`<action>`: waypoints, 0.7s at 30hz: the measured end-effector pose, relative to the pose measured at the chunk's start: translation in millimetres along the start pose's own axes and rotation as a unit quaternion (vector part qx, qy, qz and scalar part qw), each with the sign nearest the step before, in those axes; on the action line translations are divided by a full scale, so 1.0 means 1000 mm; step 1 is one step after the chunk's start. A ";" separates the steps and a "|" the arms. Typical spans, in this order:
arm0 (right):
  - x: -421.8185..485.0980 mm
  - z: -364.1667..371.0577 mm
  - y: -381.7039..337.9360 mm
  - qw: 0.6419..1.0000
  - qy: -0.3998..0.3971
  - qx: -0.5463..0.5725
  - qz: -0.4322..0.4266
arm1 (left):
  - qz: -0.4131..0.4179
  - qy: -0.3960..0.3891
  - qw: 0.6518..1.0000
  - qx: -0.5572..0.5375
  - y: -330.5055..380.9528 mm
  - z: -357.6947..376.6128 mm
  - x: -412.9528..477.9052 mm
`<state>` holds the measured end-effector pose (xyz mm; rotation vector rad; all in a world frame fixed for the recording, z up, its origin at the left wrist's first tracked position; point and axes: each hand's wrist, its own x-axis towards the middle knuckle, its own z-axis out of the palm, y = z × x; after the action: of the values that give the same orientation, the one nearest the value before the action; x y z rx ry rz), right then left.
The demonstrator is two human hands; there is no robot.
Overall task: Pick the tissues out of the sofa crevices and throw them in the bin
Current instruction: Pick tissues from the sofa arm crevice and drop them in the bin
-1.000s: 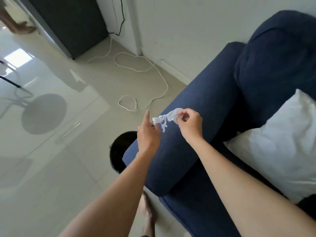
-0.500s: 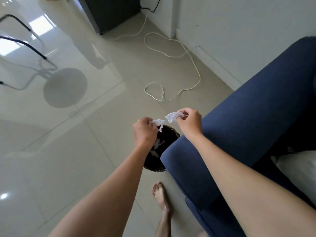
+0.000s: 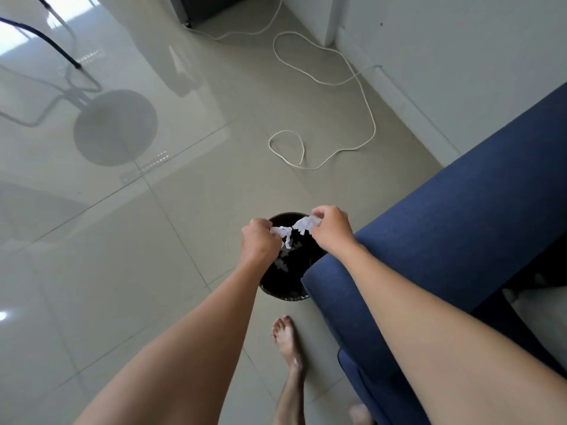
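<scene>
Glossy pale-grey floor tiles (image 3: 159, 240) fill the room, mirroring a stand's round base at the far left. Nearest, a bare foot (image 3: 287, 342) rests on the tiles between two bare forearms, with the navy-blue fabric sofa armrest (image 3: 445, 228) running along the right. Just beyond the foot, a round black waste bin (image 3: 302, 256) stands on the floor touching the armrest's near-left end; white scraps lie inside it. Above the bin's opening, the left hand (image 3: 259, 243) is closed on one end of a torn white tissue (image 3: 283, 233), a strip of it dangling down. The right hand (image 3: 329, 230) pinches a second crumpled white tissue piece (image 3: 306, 223) between thumb and fingertips. Whether the two pieces are joined cannot be told. Farther off, a thin white cable (image 3: 365, 99) loops across the floor toward the white wall (image 3: 460, 56).
</scene>
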<state>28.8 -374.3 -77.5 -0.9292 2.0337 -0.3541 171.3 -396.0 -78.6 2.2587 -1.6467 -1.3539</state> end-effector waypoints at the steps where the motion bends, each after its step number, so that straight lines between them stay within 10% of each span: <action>1: -0.001 0.002 0.000 0.999 -0.035 -0.015 0.011 | -0.005 -0.017 1.000 0.015 -0.002 -0.001 0.000; 21: -0.076 -0.149 0.033 0.993 0.101 0.059 0.035 | 0.207 -0.049 0.961 0.178 0.137 0.026 -0.084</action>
<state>-78.4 -309.5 37.7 -0.7727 2.1962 -0.5420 46.4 -378.2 24.2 1.8502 -2.3932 -1.1542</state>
